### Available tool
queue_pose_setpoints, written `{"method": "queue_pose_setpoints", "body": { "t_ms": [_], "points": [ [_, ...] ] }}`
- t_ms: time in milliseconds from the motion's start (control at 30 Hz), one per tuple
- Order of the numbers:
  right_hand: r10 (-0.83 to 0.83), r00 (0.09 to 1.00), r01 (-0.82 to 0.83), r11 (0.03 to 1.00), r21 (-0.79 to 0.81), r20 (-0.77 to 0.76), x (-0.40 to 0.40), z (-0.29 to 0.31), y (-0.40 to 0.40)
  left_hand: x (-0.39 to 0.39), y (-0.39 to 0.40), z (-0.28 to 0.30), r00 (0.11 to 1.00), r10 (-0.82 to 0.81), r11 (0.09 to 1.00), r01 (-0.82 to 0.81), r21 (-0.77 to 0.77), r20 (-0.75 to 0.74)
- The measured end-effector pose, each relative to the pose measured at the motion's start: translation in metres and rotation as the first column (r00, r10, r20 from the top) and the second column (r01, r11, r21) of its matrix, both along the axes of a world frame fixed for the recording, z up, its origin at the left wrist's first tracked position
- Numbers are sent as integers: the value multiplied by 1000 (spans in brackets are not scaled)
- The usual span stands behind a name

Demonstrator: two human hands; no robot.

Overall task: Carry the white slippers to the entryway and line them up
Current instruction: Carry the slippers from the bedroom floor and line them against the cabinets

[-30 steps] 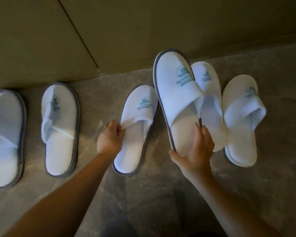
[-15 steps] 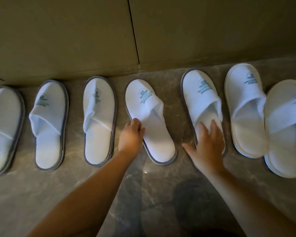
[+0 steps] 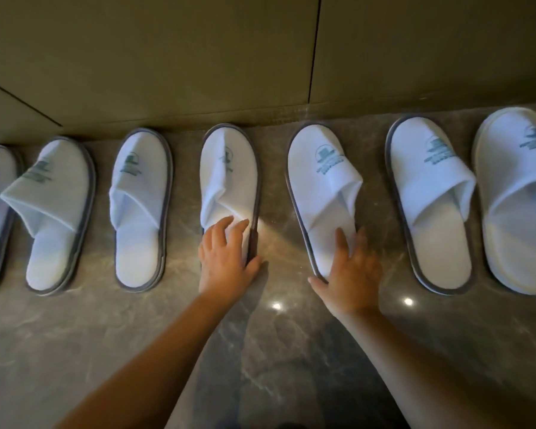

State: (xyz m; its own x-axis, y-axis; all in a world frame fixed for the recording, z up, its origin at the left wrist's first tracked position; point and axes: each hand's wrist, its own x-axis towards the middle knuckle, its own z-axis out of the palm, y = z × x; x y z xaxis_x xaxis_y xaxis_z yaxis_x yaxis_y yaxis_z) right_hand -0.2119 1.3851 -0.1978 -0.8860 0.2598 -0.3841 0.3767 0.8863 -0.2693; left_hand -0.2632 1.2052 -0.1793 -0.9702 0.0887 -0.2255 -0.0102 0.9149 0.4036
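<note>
Seven white slippers sit in a row on the marbled floor (image 3: 260, 351), toes toward the panelled wall (image 3: 167, 57). The left hand (image 3: 225, 258) lies on the heel of the fourth slipper (image 3: 229, 168), fingers spread across its insole, thumb at the grey rim. The right hand (image 3: 351, 267) rests flat on the heel of the fifth slipper (image 3: 321, 181), which lies slightly askew. Further right come a grey-rimmed slipper (image 3: 430, 196) and a white-rimmed slipper (image 3: 517, 212), just beside each other. At the far left, two slippers overlap.
</note>
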Motion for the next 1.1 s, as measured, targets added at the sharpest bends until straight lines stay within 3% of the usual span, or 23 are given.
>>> {"method": "queue_pose_setpoints", "body": {
  "t_ms": [100,233,467,1100],
  "points": [
    [-54,999,54,998,-32,-5,-3,-2,-3,6,-19,-7,993,65,996,-59,-63,95],
    [-120,993,120,991,-63,-2,-5,-2,-4,8,-22,-16,975,80,997,-75,-33,206],
    [-188,982,187,980,-62,-12,-4,-2,0,10,-19,-20,978,104,995,-103,-14,182],
    [-161,987,160,983,-87,-4,-14,-1,-15,10,-21,-23,978,79,997,-75,-29,193]
  ]
}}
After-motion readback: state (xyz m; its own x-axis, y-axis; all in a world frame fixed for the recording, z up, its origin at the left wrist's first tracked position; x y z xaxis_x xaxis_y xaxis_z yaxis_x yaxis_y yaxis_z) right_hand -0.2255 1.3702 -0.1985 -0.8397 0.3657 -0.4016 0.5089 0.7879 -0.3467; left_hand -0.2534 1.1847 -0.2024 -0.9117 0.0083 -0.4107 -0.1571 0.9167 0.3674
